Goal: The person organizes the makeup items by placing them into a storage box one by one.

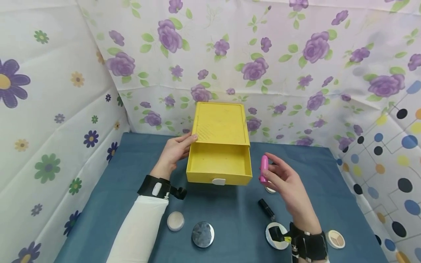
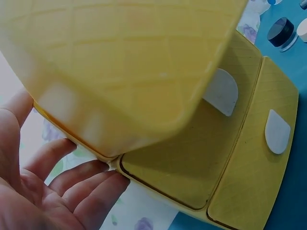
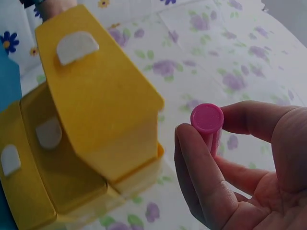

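A yellow drawer box (image 1: 222,124) stands at the back of the blue table, its top drawer (image 1: 200,178) pulled out and bare inside. Two more drawer fronts with white handles (image 2: 277,132) show below it in the left wrist view. My left hand (image 1: 174,153) rests on the box's left side, thumb at the top front corner and fingers extended along the side wall. Right of the drawer, my right hand (image 1: 286,179) pinches a pink lipstick tube (image 1: 264,168) between thumb and fingers. In the right wrist view the tube's round flat end (image 3: 207,118) faces the camera.
In front of the box lie a small white-topped jar (image 1: 175,221) and a round silver compact (image 1: 203,234). Toward the right are a black tube (image 1: 265,208), a round case (image 1: 279,246) partly behind the wrist camera, and a sectioned palette (image 1: 336,239). Flowered cloth (image 1: 213,54) hangs behind.
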`<state>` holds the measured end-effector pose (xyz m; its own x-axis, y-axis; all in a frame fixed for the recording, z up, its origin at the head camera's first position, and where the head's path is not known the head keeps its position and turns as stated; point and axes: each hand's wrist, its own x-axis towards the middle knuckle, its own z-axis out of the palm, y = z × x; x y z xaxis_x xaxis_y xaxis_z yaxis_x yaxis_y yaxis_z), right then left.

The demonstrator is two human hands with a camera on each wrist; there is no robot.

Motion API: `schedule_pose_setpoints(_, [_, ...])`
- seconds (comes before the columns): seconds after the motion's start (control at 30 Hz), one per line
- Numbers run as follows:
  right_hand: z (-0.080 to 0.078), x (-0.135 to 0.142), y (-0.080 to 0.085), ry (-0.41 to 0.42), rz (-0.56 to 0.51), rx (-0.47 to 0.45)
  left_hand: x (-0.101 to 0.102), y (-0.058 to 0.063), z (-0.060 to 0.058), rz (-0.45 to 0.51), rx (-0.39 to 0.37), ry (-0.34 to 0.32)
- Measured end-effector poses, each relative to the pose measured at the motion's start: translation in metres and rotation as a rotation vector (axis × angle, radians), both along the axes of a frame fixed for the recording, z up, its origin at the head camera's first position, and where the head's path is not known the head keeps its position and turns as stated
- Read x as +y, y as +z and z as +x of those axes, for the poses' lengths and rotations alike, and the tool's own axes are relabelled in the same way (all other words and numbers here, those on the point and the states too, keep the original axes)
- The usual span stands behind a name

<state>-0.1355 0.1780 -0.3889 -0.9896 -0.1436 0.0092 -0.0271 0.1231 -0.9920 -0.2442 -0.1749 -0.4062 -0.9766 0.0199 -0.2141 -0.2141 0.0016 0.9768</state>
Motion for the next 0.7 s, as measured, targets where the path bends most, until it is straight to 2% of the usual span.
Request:
schedule_pose_setpoints(0.3, [-0.012, -0.027, 0.008, 0.027, -0.018, 0.027, 0.003, -0.001, 0.000, 0.021, 0.005, 0.015])
schedule_pose_setpoints(0.7, [-0.016, -0.041, 0.018, 0.028, -0.012, 0.040, 0.003, -0.003, 0.000, 0.007, -0.007, 0.036])
